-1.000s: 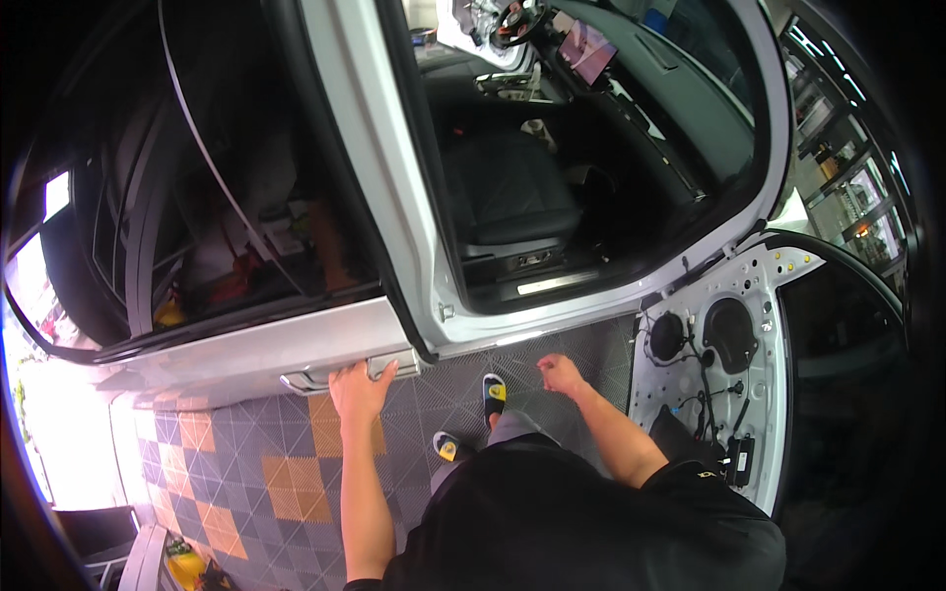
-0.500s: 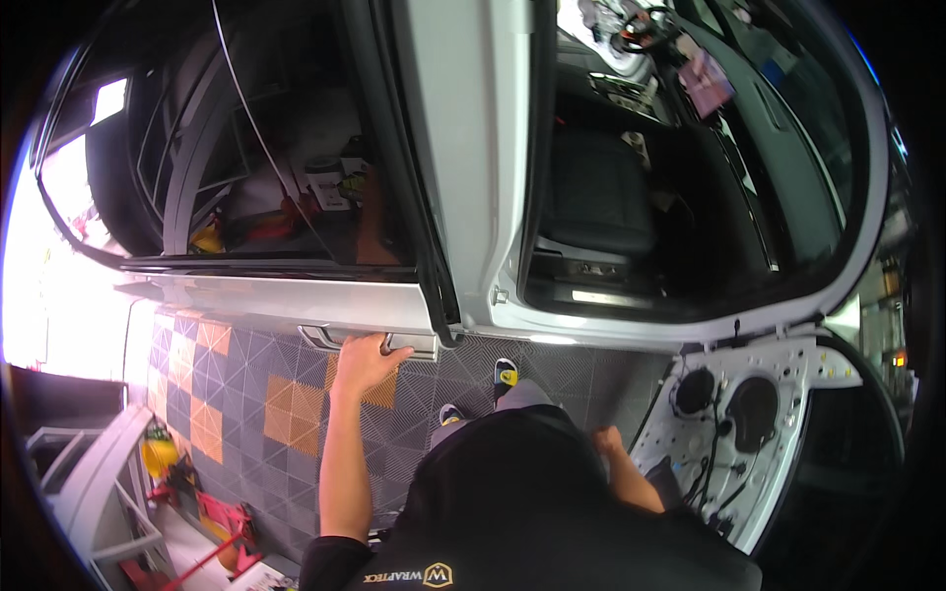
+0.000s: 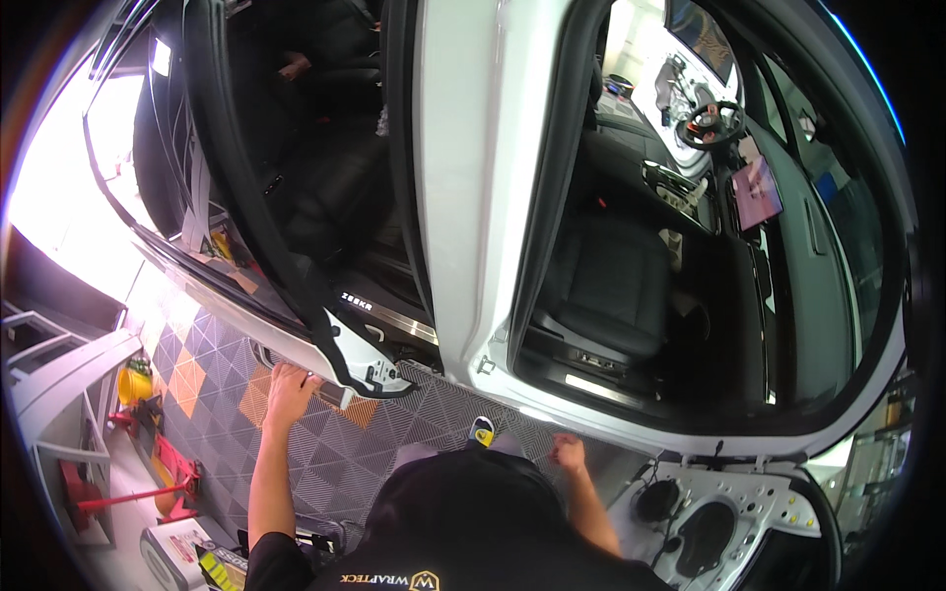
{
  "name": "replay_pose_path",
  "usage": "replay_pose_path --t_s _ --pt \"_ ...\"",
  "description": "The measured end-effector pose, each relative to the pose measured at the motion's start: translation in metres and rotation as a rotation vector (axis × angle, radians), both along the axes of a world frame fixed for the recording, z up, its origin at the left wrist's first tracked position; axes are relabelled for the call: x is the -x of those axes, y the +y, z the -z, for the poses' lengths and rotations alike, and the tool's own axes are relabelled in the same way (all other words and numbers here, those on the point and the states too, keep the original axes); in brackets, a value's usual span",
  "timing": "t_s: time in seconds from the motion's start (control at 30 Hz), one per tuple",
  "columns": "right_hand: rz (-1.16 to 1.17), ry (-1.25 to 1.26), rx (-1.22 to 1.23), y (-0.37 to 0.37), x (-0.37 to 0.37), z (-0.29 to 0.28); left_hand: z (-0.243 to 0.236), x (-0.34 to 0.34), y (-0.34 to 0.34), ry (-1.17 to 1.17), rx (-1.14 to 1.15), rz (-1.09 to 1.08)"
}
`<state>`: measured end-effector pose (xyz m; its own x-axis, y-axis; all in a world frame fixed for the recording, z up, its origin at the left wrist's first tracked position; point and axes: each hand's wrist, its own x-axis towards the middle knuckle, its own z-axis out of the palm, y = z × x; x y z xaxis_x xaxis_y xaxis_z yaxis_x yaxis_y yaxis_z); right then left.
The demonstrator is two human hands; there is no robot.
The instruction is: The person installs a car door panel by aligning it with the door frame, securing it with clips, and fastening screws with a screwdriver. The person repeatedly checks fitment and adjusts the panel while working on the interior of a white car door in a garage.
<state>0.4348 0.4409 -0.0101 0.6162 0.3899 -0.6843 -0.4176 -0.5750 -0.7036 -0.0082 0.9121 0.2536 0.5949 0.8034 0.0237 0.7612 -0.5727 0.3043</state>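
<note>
My left hand (image 3: 288,392) has its fingers wrapped round the pull-out handle (image 3: 333,394) of the white rear car door (image 3: 212,307). That door stands partly open, its edge with the latch (image 3: 382,374) swung away from the pillar (image 3: 461,197). Through the gap a dark rear seat (image 3: 340,212) and a sill plate (image 3: 399,323) show. My right hand (image 3: 569,452) hangs in the air below the front door opening, its fingers curled in, and nothing shows in it. Closest to it is the white sill (image 3: 552,409).
The front door (image 3: 759,512), its inner panel stripped, stands open at the right. Inside are a black front seat (image 3: 616,286) and a steering wheel (image 3: 711,125). At the left are a red floor jack (image 3: 177,478), a yellow object (image 3: 134,384) and a grey-and-white box (image 3: 177,552) on tiled floor.
The rear door has swung from shut to partly open, my left hand moving left with its handle. My right hand has come forward and left. The view has shifted.
</note>
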Motion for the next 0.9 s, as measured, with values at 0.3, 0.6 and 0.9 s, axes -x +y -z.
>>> replay_pose_path --t_s 0.3,0.6,0.9 --pt "-0.440 -0.021 0.259 -0.025 -0.064 0.017 0.048 0.011 -0.014 -0.235 -0.246 -0.494" --pt "-0.798 -0.070 0.048 -0.032 -0.095 0.016 0.038 -0.009 -0.042 -0.344 -0.113 -0.683" --pt "-0.572 0.118 0.338 0.116 -0.028 0.003 0.034 0.012 0.014 -0.276 -0.098 -0.742"
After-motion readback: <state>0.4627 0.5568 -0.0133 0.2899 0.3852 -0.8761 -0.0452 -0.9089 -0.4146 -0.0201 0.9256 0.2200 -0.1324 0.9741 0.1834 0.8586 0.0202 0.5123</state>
